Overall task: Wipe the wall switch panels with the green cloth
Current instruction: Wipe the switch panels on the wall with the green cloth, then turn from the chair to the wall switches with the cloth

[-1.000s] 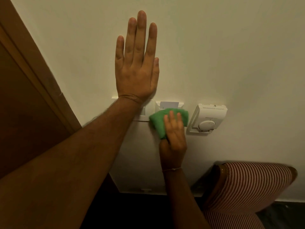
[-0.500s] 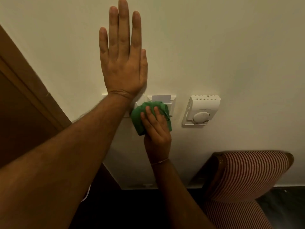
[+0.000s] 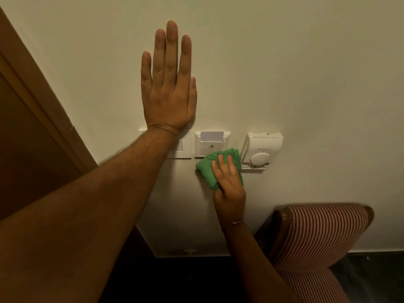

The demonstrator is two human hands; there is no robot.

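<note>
While the left hand lies flat and spread on the wall, holding nothing | switch panel sits under its wrist | right hand presses the bunched green cloth on the card-slot panel's lower right corner | thermostat just beside.

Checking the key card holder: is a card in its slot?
Yes, a white card stands in the top slot of the key card holder.

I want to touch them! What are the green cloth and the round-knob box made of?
The green cloth looks like soft, matte fabric, since it bunches and folds under the right hand. The round-knob box looks like smooth, hard white plastic, with moulded vent slots along its top. That is a guess from looks alone.
</note>
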